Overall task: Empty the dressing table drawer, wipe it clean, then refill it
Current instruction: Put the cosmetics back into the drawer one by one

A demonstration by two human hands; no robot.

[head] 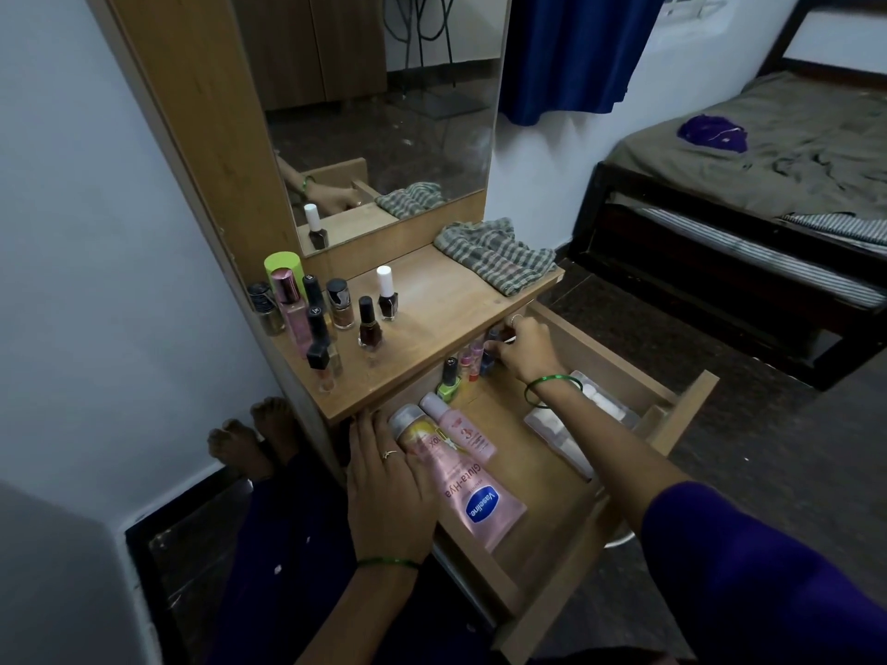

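Head view: our right hand (525, 350) pinches a small dark nail-polish bottle (490, 357) at the back of the open wooden drawer (681, 415); our left hand (389, 491) rests flat, fingers straight, on a silver-capped bottle (408, 427).

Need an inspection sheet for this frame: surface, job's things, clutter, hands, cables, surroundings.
Surface: wooden dressing table top, with a mirror behind it.
Job's things: open wooden drawer still holds a pink Vaseline lotion tube, a silver-capped spray can, a second pink bottle, small nail polish bottles and white containers; checked cloth lies on the top.
Clutter: nail polish and perfume bottles stand on the top's left side.
Hands: left hand rests on the can, fingers straight; right hand reaches among the small bottles, grip unclear.
Cables: nothing seen.
Surroundings: bed, blue curtain, white wall.
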